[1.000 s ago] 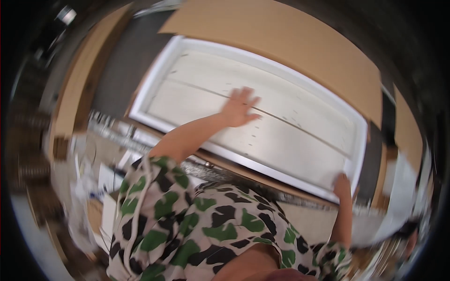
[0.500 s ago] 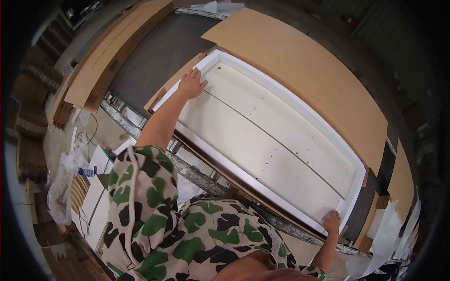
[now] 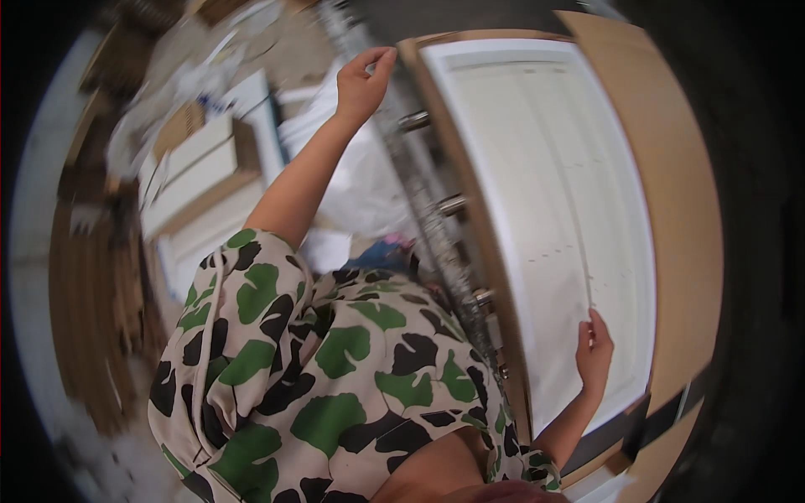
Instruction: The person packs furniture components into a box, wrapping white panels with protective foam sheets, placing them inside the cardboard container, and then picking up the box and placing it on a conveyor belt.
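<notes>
An open, shallow carton (image 3: 495,243) lies on the roller bench to my right. White foam edging (image 3: 644,218) runs round the white panels (image 3: 537,184) inside it, which show a long seam and small holes. My left hand (image 3: 365,84) is raised in the air beyond the carton's left edge, thumb and fingertips drawn together with nothing visible in them. Over the near end of the panels, my right hand (image 3: 594,356) hovers with thumb and fingers slightly apart, holding nothing. Whether its fingertips touch the panel I cannot tell. Motion blurs the view.
A large flat cardboard sheet (image 3: 683,201) lies along the carton's far side. Metal rollers (image 3: 453,205) line the bench edge. On the floor to the left are white boards and boxes (image 3: 197,172), crumpled plastic wrap (image 3: 134,151) and stacked brown cardboard (image 3: 96,310).
My view has swung left. The left hand has come off the carton's edge and up into the air; the right hand has left the near corner and now is over the panels.
</notes>
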`<state>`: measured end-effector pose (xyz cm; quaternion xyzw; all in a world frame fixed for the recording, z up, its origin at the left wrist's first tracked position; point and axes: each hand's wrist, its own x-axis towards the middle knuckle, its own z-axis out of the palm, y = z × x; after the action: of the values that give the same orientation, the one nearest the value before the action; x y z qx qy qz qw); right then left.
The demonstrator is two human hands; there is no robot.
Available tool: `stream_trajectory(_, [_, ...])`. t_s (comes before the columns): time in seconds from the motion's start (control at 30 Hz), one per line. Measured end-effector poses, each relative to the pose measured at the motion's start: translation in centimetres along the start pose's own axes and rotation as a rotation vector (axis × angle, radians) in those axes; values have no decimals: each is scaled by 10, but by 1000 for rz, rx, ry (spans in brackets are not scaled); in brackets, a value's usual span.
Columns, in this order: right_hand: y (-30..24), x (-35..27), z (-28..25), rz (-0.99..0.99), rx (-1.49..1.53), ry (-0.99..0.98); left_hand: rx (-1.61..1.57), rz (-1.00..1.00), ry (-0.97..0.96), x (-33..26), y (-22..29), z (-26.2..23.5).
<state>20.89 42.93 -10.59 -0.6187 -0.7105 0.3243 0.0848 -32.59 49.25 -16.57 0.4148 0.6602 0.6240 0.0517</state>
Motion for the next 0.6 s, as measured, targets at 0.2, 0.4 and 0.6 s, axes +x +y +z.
stream_trajectory(0.2, [-30, 63, 23, -461, -34, -244, 888, -573, -240, -225, -62, -182])
stream_trajectory(0.4, [-71, 85, 41, -774, -20, -139, 871, -1019, -662, -436, -81, -228])
stream_trajectory(0.6, [-136, 69, 127, -791, 54, -389, 727, -1039, -1072, -505, -93, -234])
